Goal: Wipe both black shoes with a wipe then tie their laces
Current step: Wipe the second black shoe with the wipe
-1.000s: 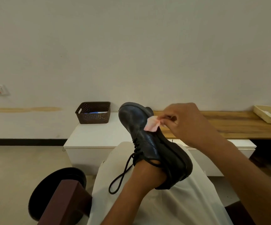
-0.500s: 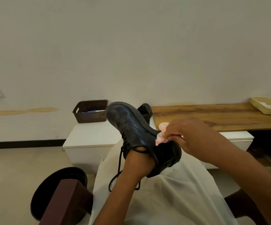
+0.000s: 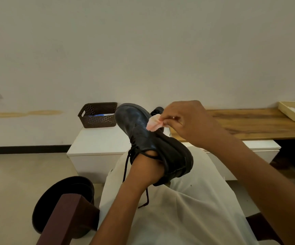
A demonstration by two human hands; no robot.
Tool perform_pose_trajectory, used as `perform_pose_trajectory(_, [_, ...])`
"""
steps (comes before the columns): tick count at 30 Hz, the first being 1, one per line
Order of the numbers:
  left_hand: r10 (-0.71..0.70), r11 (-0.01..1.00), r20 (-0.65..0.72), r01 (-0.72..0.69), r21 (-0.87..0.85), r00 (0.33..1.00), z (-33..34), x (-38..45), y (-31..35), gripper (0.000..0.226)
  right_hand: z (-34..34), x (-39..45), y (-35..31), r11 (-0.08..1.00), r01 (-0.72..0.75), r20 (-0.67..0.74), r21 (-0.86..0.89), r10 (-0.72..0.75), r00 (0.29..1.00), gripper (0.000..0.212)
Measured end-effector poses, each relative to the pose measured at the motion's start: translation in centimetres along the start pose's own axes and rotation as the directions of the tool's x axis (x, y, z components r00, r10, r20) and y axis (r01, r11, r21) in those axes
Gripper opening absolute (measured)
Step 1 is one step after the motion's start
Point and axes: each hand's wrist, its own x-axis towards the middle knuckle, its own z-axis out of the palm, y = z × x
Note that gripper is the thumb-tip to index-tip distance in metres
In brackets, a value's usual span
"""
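Black shoe (image 3: 150,144), held aloft mid-scene over the lap, left hand (image 3: 147,169) gripping inside its opening, right hand (image 3: 183,121) pinching pink wipe (image 3: 154,123) against the upper; risk judged: dangling lace (image 3: 144,195) snagging; second shoe (image 3: 158,110) behind on white cabinet (image 3: 97,144), brown basket (image 3: 99,114) far left, plain wall.

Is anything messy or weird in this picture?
A little. The black shoe has untied laces dangling loose over the person's lap while the left hand holds it and the right hand presses a pink wipe on it. The wall has a long yellowish stain left of the brown basket.
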Motion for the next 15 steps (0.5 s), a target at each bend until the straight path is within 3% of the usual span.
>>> perform_pose_trajectory(4, [-0.055, 0.997, 0.016, 0.054, 0.057, 0.998, -1.1, 1.2, -1.4, 0.048, 1.1, 0.8, 0.3, 0.998, -0.059, 0.209, 0.011, 0.055, 0.976, 0.014])
perform_pose_trajectory(8, [-0.082, 0.994, 0.072, 0.077, 0.071, 0.994, -1.1, 2.8, -2.4, 0.043, 0.7, -0.3, 1.7, 0.997, -0.069, 0.287, -0.027, 0.074, 0.955, 0.015])
perform_pose_trajectory(12, [-0.063, 0.997, -0.008, 0.062, -0.051, 0.998, 0.5, 4.9, -4.1, 0.043, 0.5, -0.3, 4.1, 0.987, -0.158, 0.299, -0.010, 0.154, 0.942, 0.013])
perform_pose_trajectory(15, [-0.206, 0.917, -0.127, 0.146, -0.370, 0.970, -0.5, 7.2, -6.0, 0.039, 1.2, 1.2, 5.7, 0.973, -0.219, 0.204, 0.071, 0.201, 0.958, 0.011])
